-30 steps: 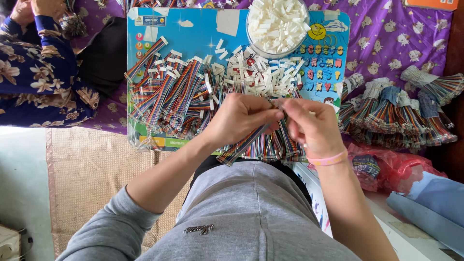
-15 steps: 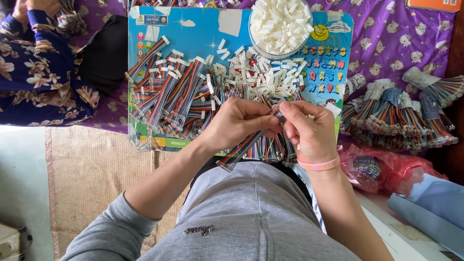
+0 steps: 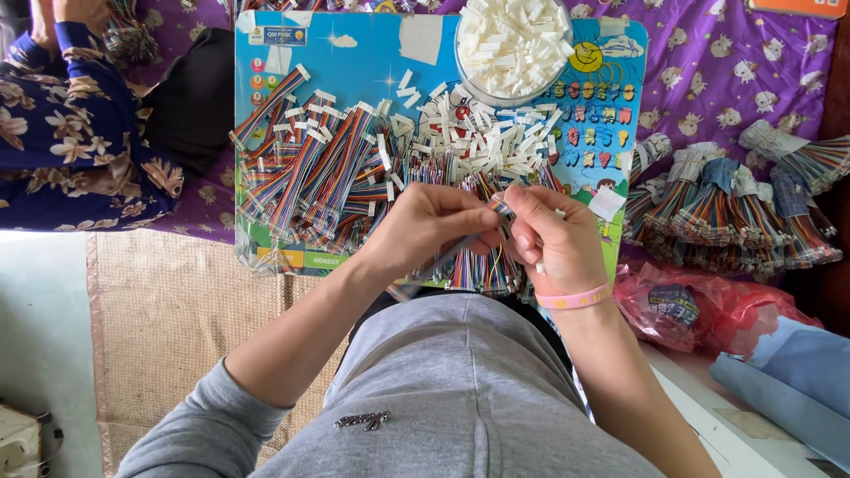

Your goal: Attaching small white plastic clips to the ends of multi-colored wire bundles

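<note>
Left hand [image 3: 425, 221] and right hand [image 3: 553, 239] still pinch one multicoloured ribbon cable [image 3: 443, 259], its tail now trailing toward seven o'clock, below the blue illustrated board [image 3: 354, 62].

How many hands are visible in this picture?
3: the left hand and right hand meet over a ribbon cable; another person's hand top left, partly cropped.

A board [image 3: 292, 53] lies in front of the person. A pile of wires [image 3: 328, 177] lies on its left part. A bowl [image 3: 509, 44] sits at its far right. Both hands [image 3: 425, 226] [image 3: 558, 243] meet over its near edge. More wire bundles [image 3: 726, 212] lie right of the board, with a bag [image 3: 699, 305] nearer.
</note>
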